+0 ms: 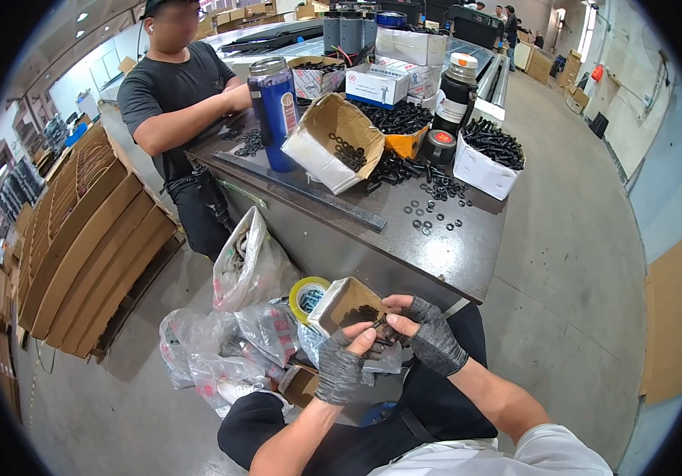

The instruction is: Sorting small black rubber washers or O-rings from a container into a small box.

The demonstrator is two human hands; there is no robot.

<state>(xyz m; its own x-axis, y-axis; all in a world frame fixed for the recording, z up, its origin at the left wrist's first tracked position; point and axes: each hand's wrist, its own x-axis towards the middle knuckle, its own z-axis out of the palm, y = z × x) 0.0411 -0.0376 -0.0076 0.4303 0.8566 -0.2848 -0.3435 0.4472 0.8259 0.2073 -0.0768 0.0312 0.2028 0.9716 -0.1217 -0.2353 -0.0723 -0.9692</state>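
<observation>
My left hand (342,363) and my right hand (430,337), both in grey fingerless gloves, meet above my lap. Their fingertips are closed together on a small black bolt (379,324), partly covered by the fingers. Just behind them is an open cardboard box (331,311) with small dark parts inside. On the table (444,258), loose black washers (428,224) are scattered near the front corner. A tilted box (321,147) holds more washers. Black bolts (404,119) lie heaped behind it, and others fill a white box (493,163) at the right.
A blue bottle (276,115) and a black thermos (454,95) stand on the table. A metal bar (301,190) lies along its edge. Below are plastic bags (238,333) and a yellow tape roll (308,297). Across the table, a person (178,95) works beside stacked cardboard (91,254).
</observation>
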